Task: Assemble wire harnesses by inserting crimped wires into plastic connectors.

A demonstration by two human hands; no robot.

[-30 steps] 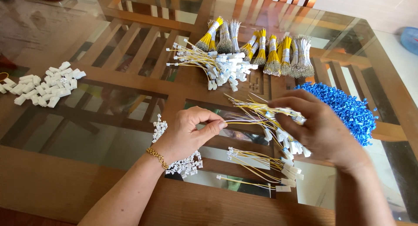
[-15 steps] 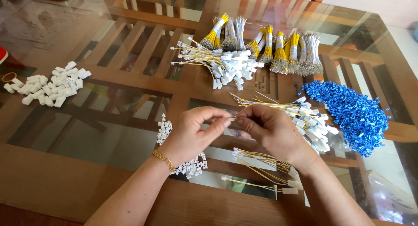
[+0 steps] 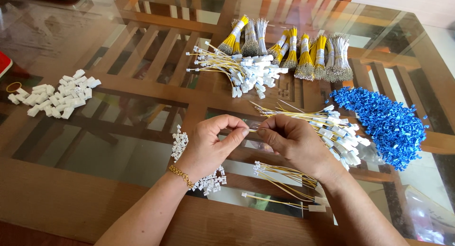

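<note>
When checked from above, found left hand and right hand met fingertip to fingertip just over the glass table. Recorded both pinches as narrow and closed on one thin yellow wire, caught at the meeting point of the two grips. Could not tell whether a small housing also sat inside the left pinch. Judged the step in hand as fine work on that wire's end, with steady alignment and light pressure needed for whatever follows. Noted small white connectors just left of the grip, beside the left wrist and its gold bracelet. Logged a fan of yellow leads with white plugs immediately right of the grip, and a blue heap of small parts further right. Saw a further loose bunch of leads below the grip, and tied wire bundles well beyond it.
</note>
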